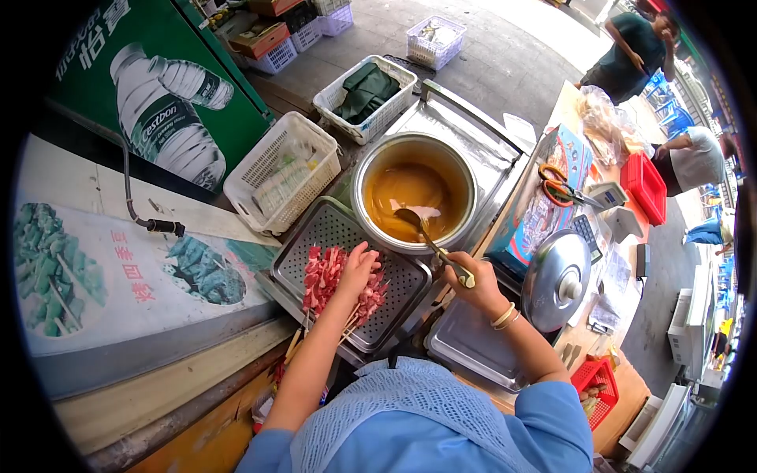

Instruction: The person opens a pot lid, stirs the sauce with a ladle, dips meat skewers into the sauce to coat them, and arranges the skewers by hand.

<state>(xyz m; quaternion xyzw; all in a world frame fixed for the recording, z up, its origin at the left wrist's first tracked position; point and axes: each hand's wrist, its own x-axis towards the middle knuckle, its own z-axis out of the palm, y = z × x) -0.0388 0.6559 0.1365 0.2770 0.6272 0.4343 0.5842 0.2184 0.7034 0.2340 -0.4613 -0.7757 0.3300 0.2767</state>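
Note:
My right hand (471,281) is wrapped round the pale handle of a ladle (424,231). The ladle's dark bowl dips into brown liquid (410,189) in a large round metal pot (359,206). My left hand (357,270) rests among raw red meat skewers (319,277), its fingers stretched out over them. These skewers lie on a perforated metal tray (394,303), with their sticks pointing toward me. Part of the meat is hidden under my left hand and forearm.
A lidded metal tray (473,343) and a round pot lid (557,281) are at right. Scissors (561,189) lie on a blue box (544,213). White baskets (244,169) stand behind the tray. Two people (635,55) are at upper right.

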